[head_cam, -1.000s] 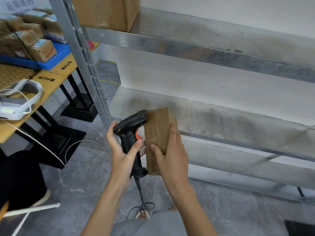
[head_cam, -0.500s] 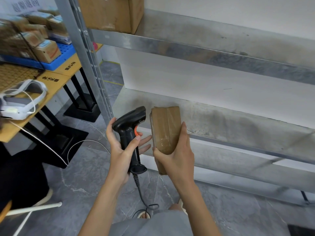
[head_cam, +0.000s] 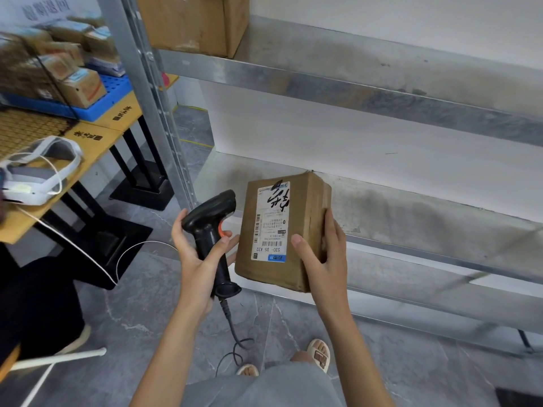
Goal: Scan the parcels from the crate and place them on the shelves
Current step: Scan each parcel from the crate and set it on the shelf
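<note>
Since 0.5 s ago the parcel [head_cam: 282, 233] has been turned so its white label [head_cam: 271, 221] now faces the camera instead of a taped edge. The right hand [head_cam: 321, 254] grips the parcel's right side, thumb across the front face, fingers wrapped behind, holding it in the air in front of the middle shelf [head_cam: 411, 207]. The left hand [head_cam: 197, 257] is closed around the grip of the black scanner [head_cam: 213, 230], its head just beside the parcel's left edge.
</note>
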Demonstrator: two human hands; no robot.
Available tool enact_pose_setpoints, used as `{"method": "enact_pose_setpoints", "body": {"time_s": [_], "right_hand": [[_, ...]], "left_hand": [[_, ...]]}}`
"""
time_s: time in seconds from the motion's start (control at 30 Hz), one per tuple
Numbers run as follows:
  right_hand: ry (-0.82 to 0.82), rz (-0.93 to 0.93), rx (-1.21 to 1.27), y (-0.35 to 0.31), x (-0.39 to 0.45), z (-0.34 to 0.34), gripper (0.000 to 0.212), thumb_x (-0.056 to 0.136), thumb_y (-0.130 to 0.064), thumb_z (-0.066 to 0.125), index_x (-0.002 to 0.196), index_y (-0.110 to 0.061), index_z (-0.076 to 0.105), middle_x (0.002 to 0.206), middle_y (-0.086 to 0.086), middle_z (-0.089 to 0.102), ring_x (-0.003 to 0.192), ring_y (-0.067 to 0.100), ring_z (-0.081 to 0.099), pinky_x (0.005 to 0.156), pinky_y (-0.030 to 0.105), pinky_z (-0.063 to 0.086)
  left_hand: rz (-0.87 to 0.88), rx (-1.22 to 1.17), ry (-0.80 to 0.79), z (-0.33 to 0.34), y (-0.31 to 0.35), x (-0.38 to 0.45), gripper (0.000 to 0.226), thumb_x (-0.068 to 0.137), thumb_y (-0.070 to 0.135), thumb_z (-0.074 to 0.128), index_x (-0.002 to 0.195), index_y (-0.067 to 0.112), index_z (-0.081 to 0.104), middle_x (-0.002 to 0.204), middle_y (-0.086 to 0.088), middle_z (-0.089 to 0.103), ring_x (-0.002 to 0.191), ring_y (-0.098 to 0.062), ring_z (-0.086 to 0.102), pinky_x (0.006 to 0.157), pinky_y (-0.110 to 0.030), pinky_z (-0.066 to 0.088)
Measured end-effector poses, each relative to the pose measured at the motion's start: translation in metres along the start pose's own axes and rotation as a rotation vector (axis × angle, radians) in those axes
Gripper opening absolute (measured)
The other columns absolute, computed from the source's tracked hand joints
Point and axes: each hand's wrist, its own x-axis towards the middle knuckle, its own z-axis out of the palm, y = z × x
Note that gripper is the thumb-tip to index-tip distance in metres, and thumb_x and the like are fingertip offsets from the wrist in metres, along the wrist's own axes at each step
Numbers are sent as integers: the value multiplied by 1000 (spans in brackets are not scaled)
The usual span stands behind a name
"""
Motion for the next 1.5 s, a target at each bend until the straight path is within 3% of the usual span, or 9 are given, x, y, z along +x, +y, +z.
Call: {"method": "enact_pose_setpoints", "body": {"time_s": [0.13, 0.27, 0.43, 0.6, 0.73, 0.87, 0.93, 1.23, 1.5], "right_hand": [[-50, -32, -46, 4, 3, 0, 53, 96, -60, 49, 137, -70, 18, 163, -26, 10, 147, -6, 16, 120, 45, 33], [-18, -76, -38, 10, 2, 5, 50, 103, -43, 47, 139, -69, 25, 164, -23, 16, 131, -27, 18, 119, 43, 34], [90, -143, 122, 15, 5, 7, 47, 100, -33, 57, 133, -65, 44, 159, -21, 32, 142, -6, 32, 113, 46, 42], [146, -259, 53, 16, 19, 13, 51, 92, -51, 50, 141, -61, 38, 161, -19, 28, 145, 3, 32, 113, 51, 40], [193, -346, 3, 21, 27, 27, 53, 97, -45, 47, 147, -52, 33, 164, -16, 24, 145, 6, 30, 113, 53, 38], [220, -407, -50, 29, 26, 41, 55, 98, -41, 47, 151, -48, 34, 164, -15, 23, 139, -7, 27, 111, 18, 28], [223, -417, -62, 32, 26, 46, 55, 98, -39, 48, 150, -49, 34, 164, -16, 23, 136, -11, 26, 108, 12, 24], [234, -386, -26, 36, 27, 53, 54, 96, -43, 49, 147, -57, 34, 162, -23, 22, 139, -9, 25, 114, 41, 35], [236, -370, -4, 33, 28, 55, 54, 95, -45, 49, 146, -58, 35, 160, -25, 22, 143, -5, 24, 115, 51, 37]], "left_hand": [[16, 10, 6, 0, 1, -2, 78, 93, 5, 68, 132, 66, 38, 146, -20, 54, 109, -32, 74, 91, -48, 61], [36, 77, 8, 5, 3, -9, 82, 94, 0, 67, 138, 61, 35, 152, -18, 46, 118, -33, 69, 109, -59, 47], [131, 185, 9, 9, 13, -17, 82, 89, 8, 75, 145, 49, 30, 154, -18, 42, 130, -33, 60, 117, -54, 40], [211, 228, -75, -7, 26, -27, 80, 94, -10, 63, 144, 46, 34, 126, -7, 63, 110, -29, 70, 102, -51, 55], [186, 288, -161, -18, 29, -37, 82, 93, -12, 63, 145, 44, 33, 103, -6, 71, 83, -35, 74, 77, -35, 63], [159, 332, -198, -22, 29, -44, 86, 94, -14, 62, 135, 59, 39, 97, -3, 71, 60, -25, 64, 54, -30, 55], [153, 340, -200, -25, 28, -45, 87, 94, -14, 61, 132, 60, 40, 97, -4, 70, 58, -23, 61, 51, -31, 53], [150, 431, -178, -35, 27, -43, 86, 93, -10, 65, 137, 58, 37, 95, -1, 70, 56, -19, 60, 51, -28, 52], [148, 469, -171, -35, 28, -38, 87, 93, -9, 66, 135, 61, 37, 93, 5, 71, 55, -16, 59, 51, -27, 53]]}}
